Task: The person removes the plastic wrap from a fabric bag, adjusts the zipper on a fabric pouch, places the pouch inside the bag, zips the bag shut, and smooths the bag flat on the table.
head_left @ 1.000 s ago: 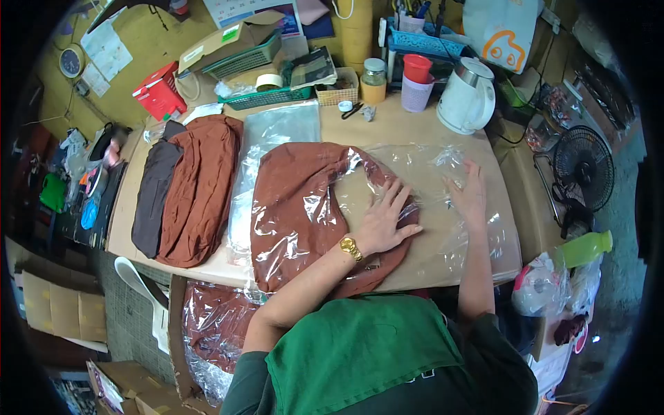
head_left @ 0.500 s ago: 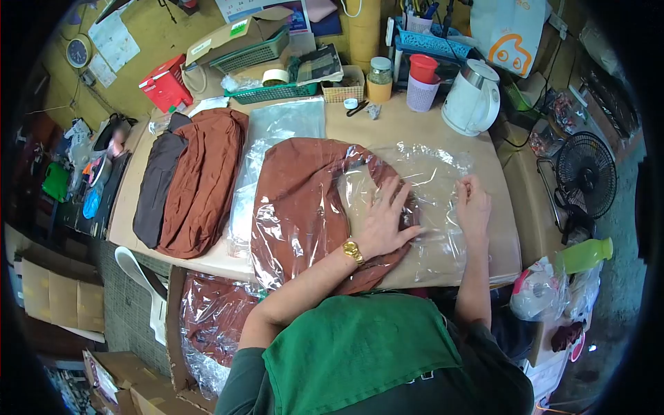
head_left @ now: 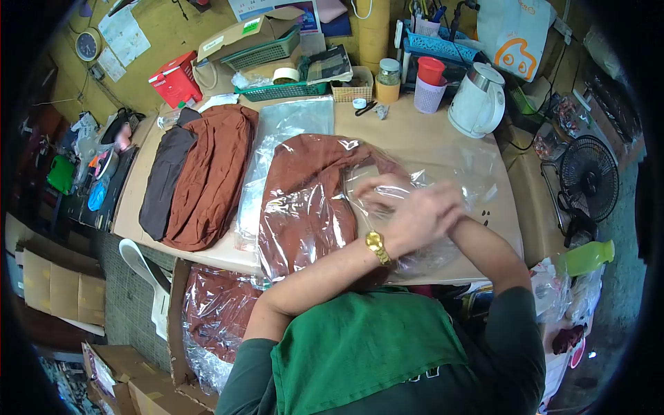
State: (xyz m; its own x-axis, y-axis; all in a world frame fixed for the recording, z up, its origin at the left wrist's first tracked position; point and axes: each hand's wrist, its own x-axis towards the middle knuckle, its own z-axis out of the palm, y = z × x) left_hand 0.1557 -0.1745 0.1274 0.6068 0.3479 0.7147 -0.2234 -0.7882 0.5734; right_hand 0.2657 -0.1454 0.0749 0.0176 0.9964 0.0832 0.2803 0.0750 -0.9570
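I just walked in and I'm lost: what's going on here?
A person has both hands at a clear plastic bag with a brown fabric item inside, flat on the table. The arms cross, the left hand over the right wrist, the right hand reaching leftward; blur hides their grip. A folded brown-and-dark fabric bundle lies to the left.

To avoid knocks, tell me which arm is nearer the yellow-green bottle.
Right. The right arm is on the bottle's side, apart from it; the left arm is farther off, crossing the lower part of the bagged brown cloth.
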